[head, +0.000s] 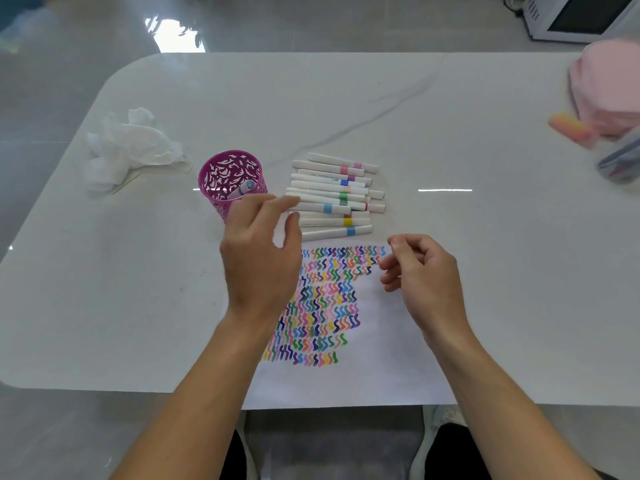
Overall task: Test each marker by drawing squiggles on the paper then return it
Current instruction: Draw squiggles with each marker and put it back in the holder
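A white paper (374,341) covered with rows of coloured squiggles lies at the table's near edge. Behind it, several white markers (332,195) with coloured bands lie side by side. A purple openwork cup (221,199) to their left holds one marker (241,190) with a pale blue cap. My left hand (259,258) hovers between cup and markers, fingers relaxed, fingertips at the left ends of the markers, holding nothing that I can see. My right hand (422,275) floats over the paper's upper right corner with loosely curled fingers and nothing in it.
Crumpled white tissue (128,147) lies at the left of the white table (450,140). A pink bag (609,95), an orange-pink block (571,128) and a clear pouch (620,161) sit at the right edge. A white appliance (575,19) stands on the floor beyond.
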Tool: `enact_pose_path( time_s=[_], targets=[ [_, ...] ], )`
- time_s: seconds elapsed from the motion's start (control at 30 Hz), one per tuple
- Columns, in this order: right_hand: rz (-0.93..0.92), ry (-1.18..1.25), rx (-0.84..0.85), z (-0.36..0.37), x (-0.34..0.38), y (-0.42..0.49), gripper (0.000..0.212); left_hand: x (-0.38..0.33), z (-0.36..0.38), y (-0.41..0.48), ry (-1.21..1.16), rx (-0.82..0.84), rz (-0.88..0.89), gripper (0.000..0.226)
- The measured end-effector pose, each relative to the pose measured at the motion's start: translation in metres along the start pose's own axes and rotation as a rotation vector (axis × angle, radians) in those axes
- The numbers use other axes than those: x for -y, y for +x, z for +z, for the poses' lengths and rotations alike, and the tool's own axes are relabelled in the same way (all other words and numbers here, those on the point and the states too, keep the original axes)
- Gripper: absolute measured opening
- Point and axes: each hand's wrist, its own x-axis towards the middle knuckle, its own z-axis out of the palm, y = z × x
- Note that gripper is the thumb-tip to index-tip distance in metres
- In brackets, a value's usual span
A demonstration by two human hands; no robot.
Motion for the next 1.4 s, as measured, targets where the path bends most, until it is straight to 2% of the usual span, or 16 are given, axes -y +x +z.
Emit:
enact_pose_path(
  time_s=[0.13, 0.3, 0.57, 0.93, 1.13, 1.4],
  targets=[
    [0.044, -0.032, -0.012, -0.006, -0.005, 0.005, 0.018, 0.000, 0.016, -0.009, 0.014, 0.186, -0.041, 0.017],
    [0.113, -0.021, 0.049, -0.007, -0.011, 0.006, 0.020, 0.001, 0.030, -0.012, 0.112, 0.285, -0.073, 0.024],
    [0.126, 0.003, 0.074, -0.006, -0.014, 0.005, 0.020, 0.003, 0.045, -0.016, 0.187, 0.415, -0.077, 0.031],
    [0.072, -0.038, 0.132, -0.006, -0.014, 0.003, 0.010, 0.004, 0.049, -0.012, 0.209, 0.361, -0.102, 0.023],
    [0.067, -0.054, 0.139, -0.008, -0.014, 0.002, 0.010, 0.006, 0.051, -0.011, 0.236, 0.403, -0.099, 0.025],
    [0.035, -0.092, 0.155, -0.008, -0.014, 0.002, 0.008, 0.000, 0.050, -0.009, 0.213, 0.370, -0.082, 0.019]
  ],
)
